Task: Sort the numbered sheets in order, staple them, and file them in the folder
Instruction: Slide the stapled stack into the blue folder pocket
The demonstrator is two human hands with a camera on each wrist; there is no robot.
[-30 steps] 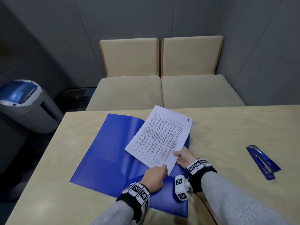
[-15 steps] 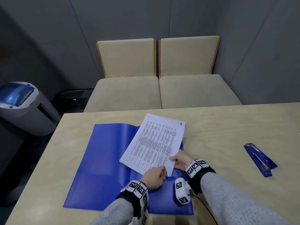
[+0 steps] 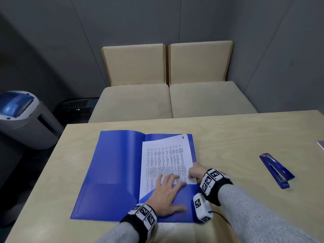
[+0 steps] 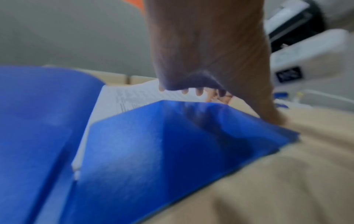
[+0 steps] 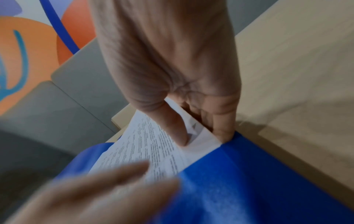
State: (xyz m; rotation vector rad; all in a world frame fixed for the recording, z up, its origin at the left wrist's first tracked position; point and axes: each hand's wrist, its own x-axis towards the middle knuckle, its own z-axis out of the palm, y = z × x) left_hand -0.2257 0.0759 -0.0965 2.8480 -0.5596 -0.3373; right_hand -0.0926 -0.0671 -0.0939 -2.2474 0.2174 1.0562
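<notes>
Two hands work over one open blue folder (image 3: 115,172), which lies flat on the pale wooden desk (image 3: 236,137) and is the largest thing in play. I judge it light and fairly stiff, its smooth card likely to slide on the wood unless weighed down. Its right half carries a low pocket (image 3: 185,192) along the near edge, a thin flap that I expect to buckle if pushed head-on.

Next in size, the stapled sheets (image 3: 166,160), with a "1" at the top corner, lie on that right half with their near edge tucked behind the pocket. Paper this thin is light, floppy and easily creased; it is best held at a side edge near the bottom, where it can be steered down.

Smaller still, the left hand (image 3: 166,195) lies flat with fingers spread, pressing sheets and pocket together and grasping nothing. The right hand (image 3: 195,173) pinches the sheets' right edge.

The blue stapler (image 3: 275,170) rests well apart to the right.

Only the head view shows the stapler, the whole layout and the beige seats (image 3: 171,99) beyond. The right wrist view alone reveals the pinch: thumb (image 5: 172,128) on top, fingers (image 5: 222,125) beneath, just where paper meets pocket. The left wrist view, blurred, shows the pocket (image 4: 172,144) bulging up off the sheets (image 4: 122,97).
</notes>
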